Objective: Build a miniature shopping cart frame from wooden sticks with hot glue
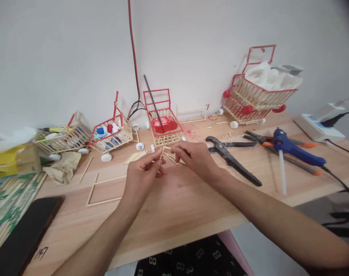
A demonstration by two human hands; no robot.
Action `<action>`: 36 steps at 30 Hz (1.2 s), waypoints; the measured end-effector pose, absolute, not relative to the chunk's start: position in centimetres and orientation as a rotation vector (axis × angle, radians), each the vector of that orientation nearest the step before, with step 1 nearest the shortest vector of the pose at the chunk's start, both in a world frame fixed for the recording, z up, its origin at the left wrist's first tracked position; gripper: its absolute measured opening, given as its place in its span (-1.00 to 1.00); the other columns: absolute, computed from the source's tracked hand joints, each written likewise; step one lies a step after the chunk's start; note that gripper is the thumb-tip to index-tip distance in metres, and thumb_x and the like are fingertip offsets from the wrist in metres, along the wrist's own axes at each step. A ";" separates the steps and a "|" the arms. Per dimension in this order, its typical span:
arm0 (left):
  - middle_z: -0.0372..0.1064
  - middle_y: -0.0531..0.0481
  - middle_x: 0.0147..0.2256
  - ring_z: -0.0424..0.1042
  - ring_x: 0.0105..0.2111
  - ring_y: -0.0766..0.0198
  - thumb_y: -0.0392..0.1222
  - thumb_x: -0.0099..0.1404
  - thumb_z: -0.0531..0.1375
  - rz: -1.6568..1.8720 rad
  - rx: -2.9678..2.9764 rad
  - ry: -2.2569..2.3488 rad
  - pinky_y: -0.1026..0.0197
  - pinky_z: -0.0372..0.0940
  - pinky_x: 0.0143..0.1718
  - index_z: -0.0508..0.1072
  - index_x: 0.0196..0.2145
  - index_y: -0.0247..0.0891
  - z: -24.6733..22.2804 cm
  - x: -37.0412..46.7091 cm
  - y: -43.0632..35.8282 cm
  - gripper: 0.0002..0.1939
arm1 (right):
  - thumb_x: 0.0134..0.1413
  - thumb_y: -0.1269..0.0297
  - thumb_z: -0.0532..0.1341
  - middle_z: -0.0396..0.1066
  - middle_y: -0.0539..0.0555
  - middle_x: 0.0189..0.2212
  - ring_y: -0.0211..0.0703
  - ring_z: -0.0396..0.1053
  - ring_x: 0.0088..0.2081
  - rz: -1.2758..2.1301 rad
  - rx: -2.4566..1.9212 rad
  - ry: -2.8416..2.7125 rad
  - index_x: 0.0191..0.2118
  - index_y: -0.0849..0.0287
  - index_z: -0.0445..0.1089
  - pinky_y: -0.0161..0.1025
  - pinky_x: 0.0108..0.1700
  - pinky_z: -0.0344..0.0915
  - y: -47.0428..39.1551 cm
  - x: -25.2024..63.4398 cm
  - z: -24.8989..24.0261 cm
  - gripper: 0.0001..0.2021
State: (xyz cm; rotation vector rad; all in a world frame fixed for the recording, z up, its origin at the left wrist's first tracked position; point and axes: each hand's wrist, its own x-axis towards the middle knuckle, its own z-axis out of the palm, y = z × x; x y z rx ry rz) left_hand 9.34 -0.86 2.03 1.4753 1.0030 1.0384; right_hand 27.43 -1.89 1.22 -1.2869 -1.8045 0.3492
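Bright, diffuse light, faint soft shadows; the picture is slightly blurred, darkening at 1 corner.

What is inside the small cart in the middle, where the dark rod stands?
The small cart holds a container of red, paint-like material, with the dark rod leaning in it. The cart's floor is covered, so what lies there cannot be seen.
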 end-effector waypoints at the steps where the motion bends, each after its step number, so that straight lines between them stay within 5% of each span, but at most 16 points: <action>1: 0.48 -0.01 -0.34 0.42 -0.51 0.40 -0.22 0.16 0.25 1.040 1.484 1.005 0.30 0.43 -0.48 0.53 -0.06 -0.18 2.0 9.3 -0.8 -0.65 | 0.25 0.37 0.09 0.40 -0.08 -0.58 -0.39 0.27 -0.53 0.346 -1.286 -1.805 -0.49 0.20 0.38 -0.42 -0.38 0.11 -1.9 27.4 1.2 -0.73; 36: 0.50 -0.04 -0.25 0.45 -0.48 0.39 -0.30 0.17 0.21 1.098 1.643 1.041 0.27 0.45 -0.43 0.55 -0.09 -0.15 1.3 9.2 -0.5 -0.66 | 0.24 0.38 0.09 0.40 -0.10 -0.59 -0.41 0.24 -0.57 0.300 -1.278 -1.830 -0.46 0.18 0.40 -0.43 -0.41 0.09 -1.9 27.3 0.8 -0.75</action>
